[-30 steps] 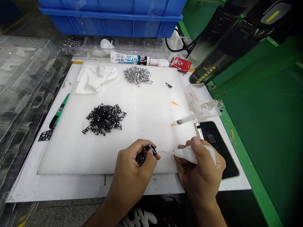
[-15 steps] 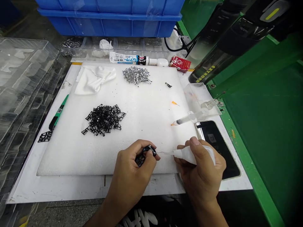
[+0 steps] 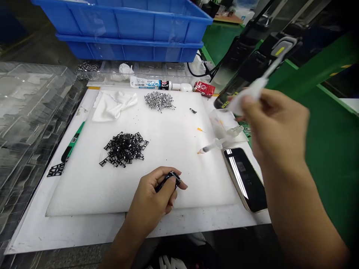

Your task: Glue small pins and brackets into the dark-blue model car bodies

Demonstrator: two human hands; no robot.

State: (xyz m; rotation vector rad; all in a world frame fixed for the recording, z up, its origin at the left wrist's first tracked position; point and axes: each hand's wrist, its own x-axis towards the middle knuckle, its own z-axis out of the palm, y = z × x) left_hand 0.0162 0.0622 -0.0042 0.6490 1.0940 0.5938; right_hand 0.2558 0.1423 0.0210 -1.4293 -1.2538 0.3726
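Since half a second ago, a clear change on the right side: right hand (image 3: 280, 127) lifted from low over the white foam board (image 3: 174, 130) to high near the green wall (image 3: 333, 160), with the white squeeze bottle (image 3: 254, 90) clamped in the fingers. Before, thin nozzle level and pointing to the left hand (image 3: 153, 201); now pointing up and to the right, well apart from it. In the left hand, above the near part of the board, the glossy black piece (image 3: 177, 179), held between closed thumb and fingers as before. Openwork black parts, earlier visible under this piece, now hidden or too dark to tell. View also tilted a little upward, with more of the stacked blue bins (image 3: 131, 22).

Hard to make out: right hand and white squeeze bottle, both blurred; cannot tell the exact place of each fingertip. Hidden: much of the glossy black piece, behind thumb and index finger; right lower edge of the phone (image 3: 245, 179), behind the right forearm (image 3: 305, 213); part of the clear box (image 3: 220, 121), behind the right fingers. Yellow lettering (image 3: 224, 105) of the dark bottle (image 3: 234, 80), partly covered and not readable. Cut off: blue bins at the top, clear trays (image 3: 17, 149) at the left.
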